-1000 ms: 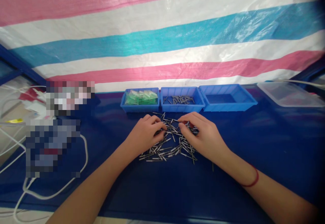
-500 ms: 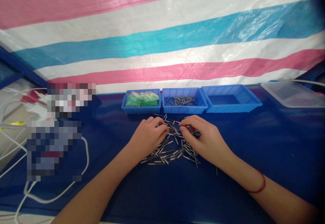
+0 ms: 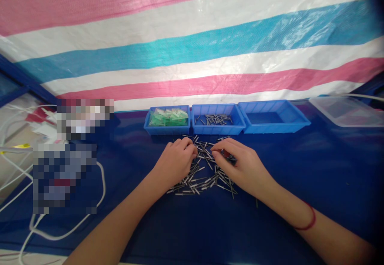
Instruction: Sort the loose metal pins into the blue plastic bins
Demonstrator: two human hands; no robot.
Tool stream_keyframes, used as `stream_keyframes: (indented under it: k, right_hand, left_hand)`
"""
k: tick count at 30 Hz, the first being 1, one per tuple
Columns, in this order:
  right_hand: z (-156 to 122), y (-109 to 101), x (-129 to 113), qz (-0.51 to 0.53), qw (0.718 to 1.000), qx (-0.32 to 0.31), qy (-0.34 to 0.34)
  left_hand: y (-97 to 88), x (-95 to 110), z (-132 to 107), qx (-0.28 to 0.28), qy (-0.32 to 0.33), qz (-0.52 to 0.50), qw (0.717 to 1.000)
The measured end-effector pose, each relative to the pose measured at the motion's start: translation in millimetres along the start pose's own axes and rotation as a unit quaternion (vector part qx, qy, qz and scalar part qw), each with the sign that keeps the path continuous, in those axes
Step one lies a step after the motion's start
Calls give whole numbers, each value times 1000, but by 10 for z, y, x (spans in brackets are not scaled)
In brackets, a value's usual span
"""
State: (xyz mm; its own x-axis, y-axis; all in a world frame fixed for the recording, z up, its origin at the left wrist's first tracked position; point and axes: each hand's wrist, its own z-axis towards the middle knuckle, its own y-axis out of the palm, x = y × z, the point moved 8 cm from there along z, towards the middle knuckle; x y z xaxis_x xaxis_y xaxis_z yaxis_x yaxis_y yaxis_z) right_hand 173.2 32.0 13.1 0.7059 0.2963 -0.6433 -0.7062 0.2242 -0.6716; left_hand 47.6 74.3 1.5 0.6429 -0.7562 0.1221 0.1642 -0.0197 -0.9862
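Observation:
A loose pile of blind rivets (image 3: 192, 181), slim metal pins with pale sleeves, lies on the blue tabletop (image 3: 192, 233). Over its left side is my left hand (image 3: 177, 159), the fingers curled and the thumb drawn in against them. My right hand (image 3: 237, 159) sits over the right side, with thumb and forefinger tips together in a pinch and the other fingers bent beneath. Whatever is between the fingertips of either hand is too small or hidden to make out. Behind the pile, the middle blue bin (image 3: 218, 129) holds more rivets (image 3: 217, 119).
A left blue bin (image 3: 167, 130) contains green and clear plastic packets (image 3: 168, 117). Beside the middle bin stands a right blue bin (image 3: 274, 127). A translucent lid (image 3: 345, 113) lies far right. White cables (image 3: 103, 185) loop at left near blurred items. Striped sheeting (image 3: 192, 57) hangs behind.
My left hand's fingers and thumb have drawn closer together over the rivets. My right hand has barely moved and keeps its pinch. The bins are unchanged.

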Motion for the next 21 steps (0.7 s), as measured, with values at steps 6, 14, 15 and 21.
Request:
stream_keyframes:
  k: [6,14,15,21]
  right_hand:
    - [6,-4,-53,7,1000,-5,-13]
    - [-14,52,-14,21,999,-28,6]
    - [-17,64,-7,18,999,-32,8]
    - [-23,107,-6,22,999,-49,5]
  left_hand:
    - [-76,-51,11,59,-46,-40,996]
    - [-4,83,-19,4,-14,58,998]
    - [-6,89,-16,-2,-16,72,997]
    - [0,80,5,-30,-32,104,994]
